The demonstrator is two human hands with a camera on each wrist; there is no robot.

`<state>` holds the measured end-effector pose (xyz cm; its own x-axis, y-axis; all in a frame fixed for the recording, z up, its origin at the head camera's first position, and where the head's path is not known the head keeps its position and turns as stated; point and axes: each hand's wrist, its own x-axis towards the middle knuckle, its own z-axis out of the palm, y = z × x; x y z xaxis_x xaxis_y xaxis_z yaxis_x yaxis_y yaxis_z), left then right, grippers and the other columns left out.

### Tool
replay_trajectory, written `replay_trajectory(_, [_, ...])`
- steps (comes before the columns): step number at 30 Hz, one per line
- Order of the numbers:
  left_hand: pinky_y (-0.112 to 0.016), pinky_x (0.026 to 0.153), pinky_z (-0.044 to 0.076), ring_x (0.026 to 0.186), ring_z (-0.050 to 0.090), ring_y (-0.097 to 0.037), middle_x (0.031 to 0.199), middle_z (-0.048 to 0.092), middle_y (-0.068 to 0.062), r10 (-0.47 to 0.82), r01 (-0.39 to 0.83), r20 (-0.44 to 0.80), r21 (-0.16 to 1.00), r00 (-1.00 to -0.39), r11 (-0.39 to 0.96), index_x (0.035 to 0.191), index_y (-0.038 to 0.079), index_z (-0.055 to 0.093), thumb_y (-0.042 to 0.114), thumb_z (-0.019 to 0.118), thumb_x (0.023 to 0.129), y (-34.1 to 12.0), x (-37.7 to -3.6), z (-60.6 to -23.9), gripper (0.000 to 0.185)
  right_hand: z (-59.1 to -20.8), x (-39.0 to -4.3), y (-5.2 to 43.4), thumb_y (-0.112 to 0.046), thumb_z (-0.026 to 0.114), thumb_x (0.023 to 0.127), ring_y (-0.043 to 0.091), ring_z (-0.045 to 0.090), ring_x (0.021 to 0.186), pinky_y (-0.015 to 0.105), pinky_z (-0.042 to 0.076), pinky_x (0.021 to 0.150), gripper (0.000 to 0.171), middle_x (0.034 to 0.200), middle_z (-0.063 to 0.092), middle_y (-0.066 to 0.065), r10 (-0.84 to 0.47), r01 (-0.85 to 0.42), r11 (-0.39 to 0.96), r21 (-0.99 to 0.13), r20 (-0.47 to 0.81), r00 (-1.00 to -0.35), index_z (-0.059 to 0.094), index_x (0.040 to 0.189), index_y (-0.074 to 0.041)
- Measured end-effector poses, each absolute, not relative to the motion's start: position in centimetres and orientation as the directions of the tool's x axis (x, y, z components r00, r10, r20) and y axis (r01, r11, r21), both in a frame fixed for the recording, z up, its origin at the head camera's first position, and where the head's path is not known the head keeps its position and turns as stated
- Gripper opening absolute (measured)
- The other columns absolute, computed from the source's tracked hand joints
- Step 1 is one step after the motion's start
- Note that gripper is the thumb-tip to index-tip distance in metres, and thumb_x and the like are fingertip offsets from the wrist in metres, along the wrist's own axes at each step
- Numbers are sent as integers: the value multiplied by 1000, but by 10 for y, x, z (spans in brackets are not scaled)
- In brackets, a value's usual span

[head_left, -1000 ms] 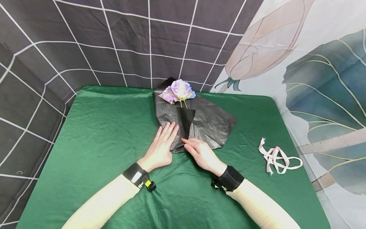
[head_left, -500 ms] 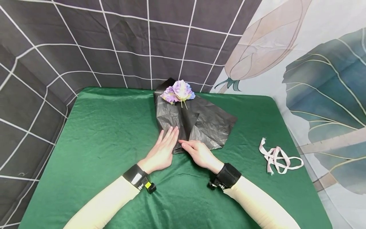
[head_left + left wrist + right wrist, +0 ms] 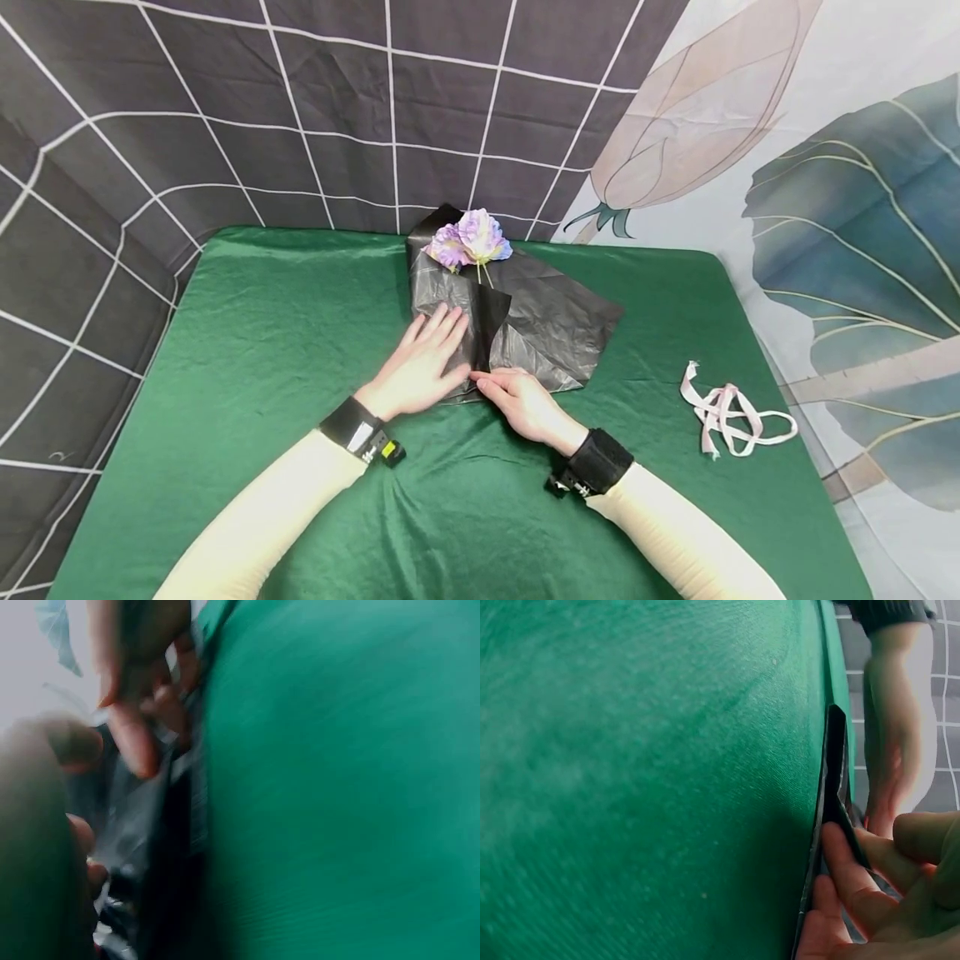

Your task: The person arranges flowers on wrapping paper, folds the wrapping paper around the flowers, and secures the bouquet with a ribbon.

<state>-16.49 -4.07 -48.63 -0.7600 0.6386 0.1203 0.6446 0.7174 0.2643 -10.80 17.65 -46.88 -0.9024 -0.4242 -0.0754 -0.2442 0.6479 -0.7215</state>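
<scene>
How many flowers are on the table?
1. A single purple flower lies at the far end of the black wrapping sheet, its stem tucked under the fold. None other shows, though the sheet could hide more.

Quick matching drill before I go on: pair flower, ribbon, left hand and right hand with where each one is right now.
1 flower
2 ribbon
3 left hand
4 right hand

a pinching the black wrapping sheet's near edge
b loose on the green cloth, at the right
c flat on the folded flap
d at the sheet's far corner

Pairs: 1-d, 2-b, 3-c, 4-a
</scene>
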Motion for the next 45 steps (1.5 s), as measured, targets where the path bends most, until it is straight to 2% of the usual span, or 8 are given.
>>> replay_trajectory(6, [-55,114,1,146,0,-29,160,6,-10,504,497,32,230,-863,837,153,16,17,59,31,96,-45,-197,-487,72,-471,-108,178,-30,44,101,16,53,120,37,37,103,35,123,64,-3,-439,-251,656,-711,-89,-894,61,129,-17])
replay_trajectory(11, [-59,112,-1,146,-4,-28,160,0,-12,437,417,-37,240,-899,877,154,17,10,66,30,93,-49,-205,-494,81,-470,-107,178,-28,45,101,17,53,120,37,36,103,34,123,64,-3,-433,-250,666,-702,-91,-897,61,129,-17])
replay_trajectory(18, [-60,110,8,146,4,-29,159,11,-12,429,408,-49,227,-902,884,154,18,9,79,40,80,-50,-215,-493,101,-471,-109,180,-27,45,101,14,55,115,36,38,101,33,119,66,-4,-459,-300,655,-693,-50,-887,62,127,-18])
replay_trajectory(23, [-59,104,19,142,17,-32,157,15,-11,431,422,3,211,-902,882,152,18,23,76,38,83,-51,-220,-492,91,-473,-108,180,-28,44,102,12,56,114,36,38,100,32,116,66,-7,-463,-313,650,-692,-35,-886,64,125,-21])
replay_trajectory(28, [-64,108,8,146,1,-30,160,1,-8,429,407,-57,224,-902,886,152,20,21,78,36,83,-54,-221,-496,92,-475,-109,180,-29,44,101,9,57,106,34,40,95,31,105,67,-9,-477,-335,644,-688,-20,-878,65,123,-24])
replay_trajectory(32, [-65,108,-4,146,-8,-30,160,-1,-9,430,402,-87,227,-899,887,153,24,15,81,34,80,-55,-221,-498,94,-475,-111,180,-29,44,102,5,56,95,32,40,89,31,95,65,-9,-498,-347,634,-691,-21,-867,65,124,-26])
replay_trajectory(40, [-69,105,-4,146,-6,-30,160,-2,-8,435,405,-125,211,-892,890,153,32,9,84,32,79,-57,-222,-499,94,-476,-112,180,-31,37,104,7,57,98,35,39,96,37,94,66,-10,-484,-317,638,-701,-45,-874,58,132,-19])
replay_trajectory(45, [-68,106,1,146,3,-33,159,9,-11,431,405,-109,202,-896,892,153,30,15,84,41,75,-55,-227,-494,98,-478,-113,179,-28,38,103,7,57,99,35,37,98,36,94,65,-11,-495,-337,652,-680,-44,-868,59,131,-17])
